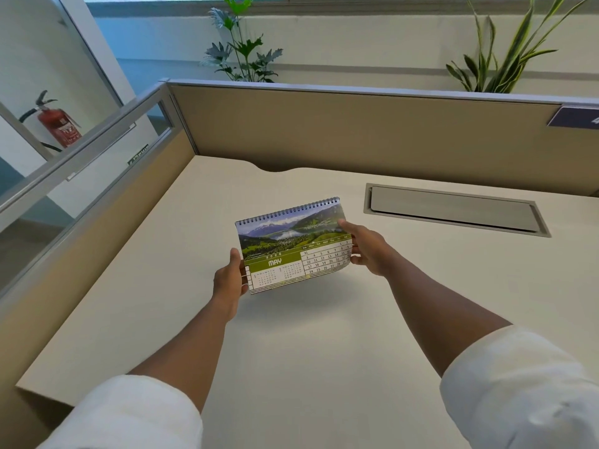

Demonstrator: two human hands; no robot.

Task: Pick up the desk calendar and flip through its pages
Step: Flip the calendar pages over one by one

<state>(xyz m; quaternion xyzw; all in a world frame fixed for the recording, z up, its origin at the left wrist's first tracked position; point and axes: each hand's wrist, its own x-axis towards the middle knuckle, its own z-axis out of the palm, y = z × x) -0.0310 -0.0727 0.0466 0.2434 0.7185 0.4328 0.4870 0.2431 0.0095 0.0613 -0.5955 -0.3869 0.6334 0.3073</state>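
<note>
Calendar (pixel 293 246) up off the table (pixel 317 345), showing May, left hand (pixel 228 280) in a firm grip on its lower left edge, right hand (pixel 368 251) pinching the right edge, page curling there.

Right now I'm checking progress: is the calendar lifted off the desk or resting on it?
Lifted. The calendar is held between the left hand and right hand, its shadow falling on the desk below.

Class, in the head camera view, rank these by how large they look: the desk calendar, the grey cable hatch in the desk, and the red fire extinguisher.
1. cable hatch
2. desk calendar
3. fire extinguisher, which stands farther off behind glass, so its true size is unsure.
</note>
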